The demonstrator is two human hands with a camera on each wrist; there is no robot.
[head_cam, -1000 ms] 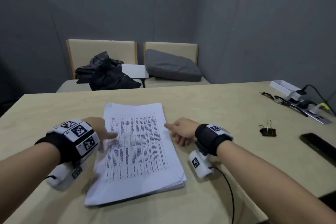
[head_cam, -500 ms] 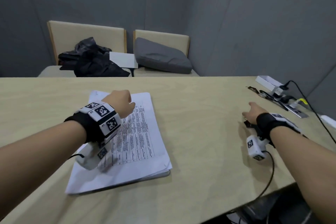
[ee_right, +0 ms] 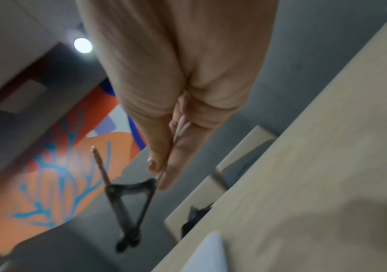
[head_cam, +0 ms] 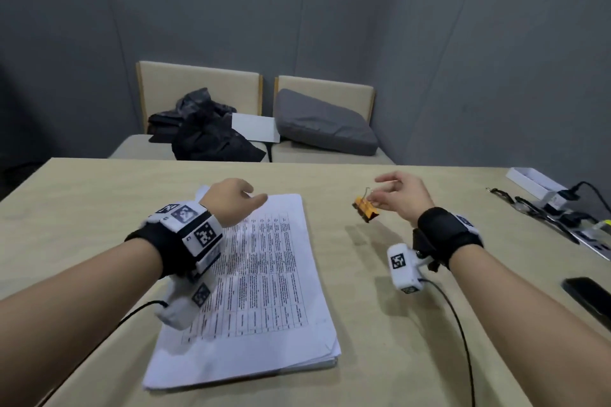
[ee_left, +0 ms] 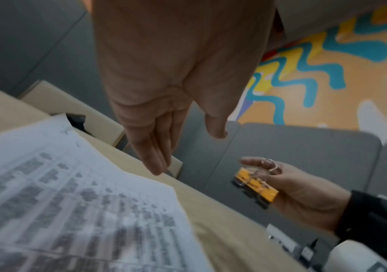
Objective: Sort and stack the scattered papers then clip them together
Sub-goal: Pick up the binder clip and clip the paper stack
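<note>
Papers (head_cam: 264, 277) stacked, unmoved | right hand (head_cam: 405, 198) now lifts, pinching binder clip (head_cam: 366, 208) | left hand (head_cam: 231, 200) relaxed, empty

The printed table on the stack of papers (head_cam: 264, 277) is too blurred to read.

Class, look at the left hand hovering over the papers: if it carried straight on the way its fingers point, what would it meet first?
Probably the binder clip pinched by the right hand: the left hand points right, across the paper stack's far end. Depth is unclear; it might pass by.
</note>
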